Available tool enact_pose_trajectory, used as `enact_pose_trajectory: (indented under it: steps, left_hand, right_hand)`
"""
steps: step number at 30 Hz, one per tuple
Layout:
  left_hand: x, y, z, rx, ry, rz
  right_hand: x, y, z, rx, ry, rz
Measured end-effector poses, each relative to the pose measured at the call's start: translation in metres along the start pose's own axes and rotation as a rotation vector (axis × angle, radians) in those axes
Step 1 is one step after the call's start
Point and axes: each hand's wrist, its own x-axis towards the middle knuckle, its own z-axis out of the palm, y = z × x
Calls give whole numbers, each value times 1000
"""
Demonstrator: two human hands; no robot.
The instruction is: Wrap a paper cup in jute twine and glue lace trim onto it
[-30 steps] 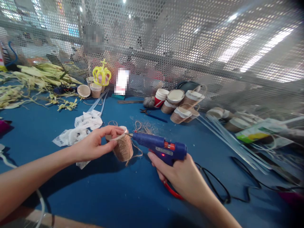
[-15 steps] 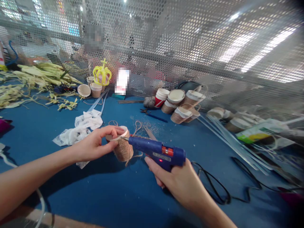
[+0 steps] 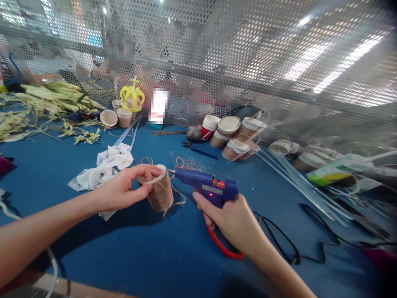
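Note:
My left hand pinches the rim of a small cup wrapped in jute twine, its fingers reaching inside and its thumb outside. A loose end of twine hangs from the cup's right side. In my right hand is a blue glue gun with a glowing red light; its metal nozzle points left, beside the cup's upper right edge. Under that hand shows a red handle on the table. A crumpled white lace cloth lies just beyond my left wrist.
Several twine-wrapped cups stand at the back right, near pliers and a ball of grey yarn. Clear glue sticks and a black cord lie at right. Dried husks and a yellow crown are back left.
My right hand has drawn the glue gun up and away from the cup's rim, uncovering the red handle below. My left hand keeps its hold on the cup.

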Motion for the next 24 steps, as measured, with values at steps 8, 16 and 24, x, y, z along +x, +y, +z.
enact_pose_trajectory:
  steps: [8, 16, 24]
  left_hand:
    - [0, -1, 0, -2, 10, -11]
    - [1, -2, 0, -4, 14, 16]
    - [2, 0, 1, -33, 21, 42]
  right_hand:
    - [0, -15, -7, 55, -98, 119]
    - [-17, -37, 5, 72, 29, 258]
    - [-14, -21, 11, 90, 17, 265]
